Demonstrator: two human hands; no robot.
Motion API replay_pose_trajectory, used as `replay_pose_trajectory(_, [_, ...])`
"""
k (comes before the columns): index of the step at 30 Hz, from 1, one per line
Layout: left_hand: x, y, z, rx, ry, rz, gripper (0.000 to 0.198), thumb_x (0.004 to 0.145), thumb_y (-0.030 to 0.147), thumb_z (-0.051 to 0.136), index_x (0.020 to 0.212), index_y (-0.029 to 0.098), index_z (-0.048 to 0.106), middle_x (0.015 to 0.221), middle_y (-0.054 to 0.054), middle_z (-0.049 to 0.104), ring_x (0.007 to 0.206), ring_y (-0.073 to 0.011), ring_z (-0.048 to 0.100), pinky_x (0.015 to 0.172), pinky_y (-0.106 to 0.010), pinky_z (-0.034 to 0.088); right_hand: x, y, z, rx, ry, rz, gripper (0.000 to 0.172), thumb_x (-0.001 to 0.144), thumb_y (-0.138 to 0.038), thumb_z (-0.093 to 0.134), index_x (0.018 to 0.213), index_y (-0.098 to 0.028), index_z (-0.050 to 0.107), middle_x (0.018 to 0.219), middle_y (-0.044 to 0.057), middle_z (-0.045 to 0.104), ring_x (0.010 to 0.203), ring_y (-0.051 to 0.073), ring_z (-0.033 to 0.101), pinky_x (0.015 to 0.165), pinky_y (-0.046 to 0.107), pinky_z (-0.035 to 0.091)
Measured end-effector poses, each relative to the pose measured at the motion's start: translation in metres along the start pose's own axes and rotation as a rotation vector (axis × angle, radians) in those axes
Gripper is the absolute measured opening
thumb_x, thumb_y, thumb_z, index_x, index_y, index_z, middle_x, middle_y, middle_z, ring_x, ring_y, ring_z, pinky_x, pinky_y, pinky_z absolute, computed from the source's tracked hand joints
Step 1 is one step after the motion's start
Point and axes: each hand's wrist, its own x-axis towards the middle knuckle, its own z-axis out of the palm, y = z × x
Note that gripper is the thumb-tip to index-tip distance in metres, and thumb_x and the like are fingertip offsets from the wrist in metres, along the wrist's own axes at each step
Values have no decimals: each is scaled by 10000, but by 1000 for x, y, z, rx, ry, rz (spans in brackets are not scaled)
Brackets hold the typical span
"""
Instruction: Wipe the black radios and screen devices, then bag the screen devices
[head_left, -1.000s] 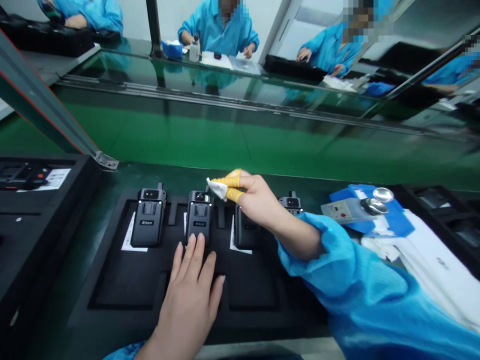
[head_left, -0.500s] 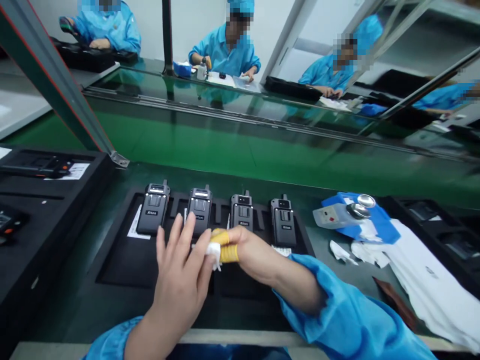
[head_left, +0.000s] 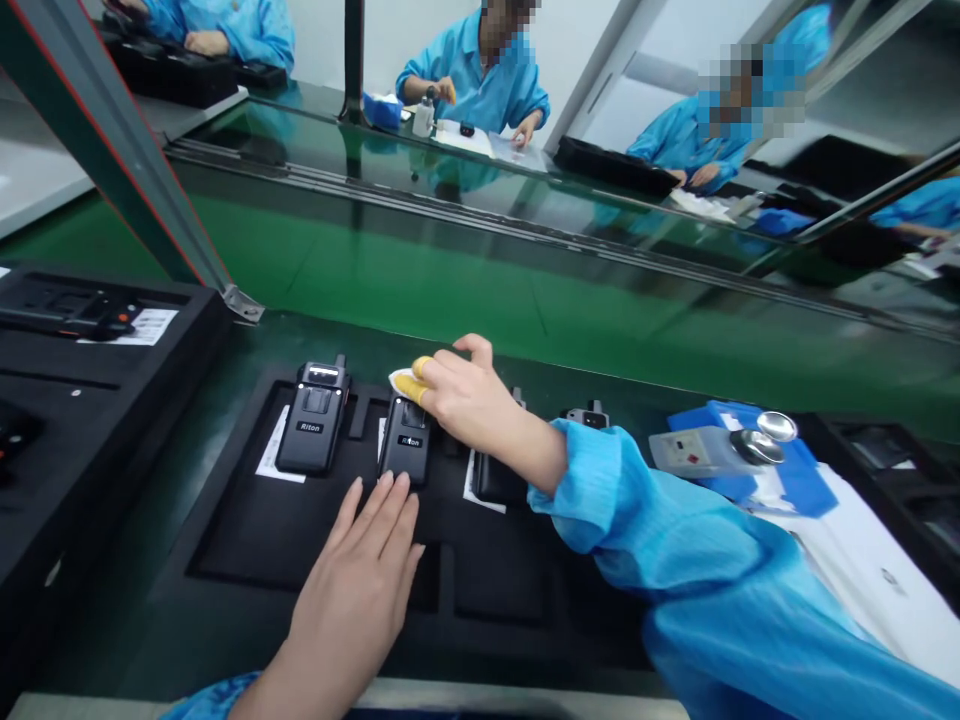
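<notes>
At your left, a black plastic handheld device (head_left: 311,430) with a stubby antenna lies face-up on the black foam tray (head_left: 240,535), "Riton" readable on its label; the print on the white paper slip (head_left: 276,458) beside it is too small to read. Your left hand (head_left: 360,570) is open and flat, fingertips at the lower end of the second "Riton" device (head_left: 405,462), likely steadying it. Your right hand (head_left: 469,395), in yellow finger covers (head_left: 411,388), pinches a white cloth (head_left: 397,377) at that device's top end. Further right, a translucent bottle (head_left: 694,452) bears a red-marked label, wording illegible
</notes>
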Motion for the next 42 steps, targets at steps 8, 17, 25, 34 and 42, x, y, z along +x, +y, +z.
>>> replay_pose_trajectory(8, [-1,0,2,21,-20,14,333,916,179,392,1173,82,580,1283,-130,584,1219,-245,516,1064,-448,379,-9,4,5,-106,118,166,343,933,-141,380,800,-203,691,826,11,617,746,120,444,842,381,129])
replay_pose_trajectory(17, [0,-2,3,71,-41,38,350,906,190,421,1198,45,549,1312,-164,552,1223,-264,508,1062,-460,377,-35,-16,16,-168,198,206,310,895,-99,428,725,-180,675,702,-4,582,696,115,436,861,377,126])
replay_pose_trajectory(25, [1,-2,1,65,-29,55,340,913,196,406,1163,33,570,1283,-180,571,1195,-275,532,1013,-460,428,-62,-35,3,-184,202,330,251,847,-109,462,782,-209,683,785,4,617,736,121,460,852,367,163])
replay_pose_trajectory(34, [3,-2,-2,42,-55,33,337,917,199,405,1157,31,571,1270,-172,583,1195,-274,535,991,-469,457,-55,-67,2,-41,171,115,280,862,-105,448,687,-188,649,767,5,601,726,130,428,872,389,166])
replay_pose_trajectory(42, [3,-1,-1,48,-54,29,343,917,199,403,1157,20,570,1250,-179,596,1180,-290,546,973,-473,470,-50,-71,2,-34,216,131,276,848,-113,473,628,-185,624,718,-2,561,708,126,409,870,383,169])
